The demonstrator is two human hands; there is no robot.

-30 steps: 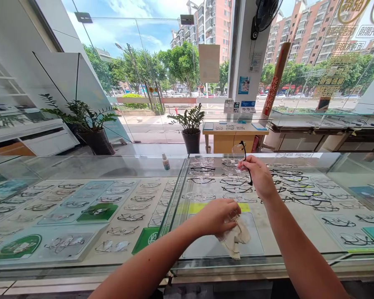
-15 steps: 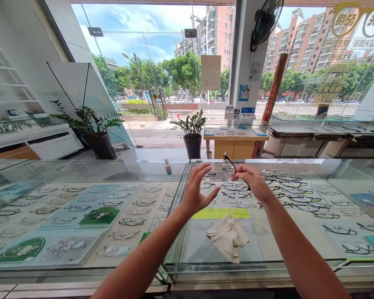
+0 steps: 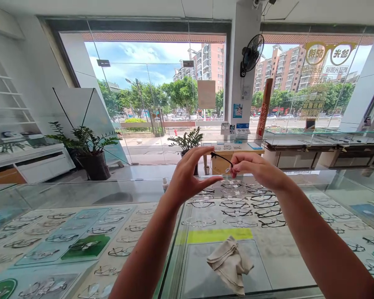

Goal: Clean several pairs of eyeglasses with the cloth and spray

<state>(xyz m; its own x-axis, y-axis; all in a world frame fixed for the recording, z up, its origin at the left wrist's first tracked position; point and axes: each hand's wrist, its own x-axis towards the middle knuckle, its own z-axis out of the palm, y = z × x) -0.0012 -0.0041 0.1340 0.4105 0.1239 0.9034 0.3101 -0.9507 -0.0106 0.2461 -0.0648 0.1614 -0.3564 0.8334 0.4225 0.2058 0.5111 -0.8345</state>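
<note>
My right hand (image 3: 252,167) is closed around a pair of eyeglasses (image 3: 222,157), held up above the glass counter. A thin black curved part of the glasses points left out of my fingers; the rest is mostly hidden or too fine to make out. My left hand (image 3: 188,176) is open, thumb and fingers spread in a C shape. Its fingertips come close to the left end of the black part; whether they touch it I cannot tell. Below both hands, a crumpled beige cleaning cloth (image 3: 229,263) lies on the counter.
Rows of eyeglass frames (image 3: 237,204) fill the glass display case, beside a yellow-green strip (image 3: 220,236). More frames lie in the left case (image 3: 62,237). A small spray bottle (image 3: 165,184) stands behind my left wrist. Potted plants (image 3: 92,164) stand before the window.
My view has tilted up. My hands have come closer together, and the glasses have turned so their black part points left, nearer my left fingertips. The cloth stays on the counter.
</note>
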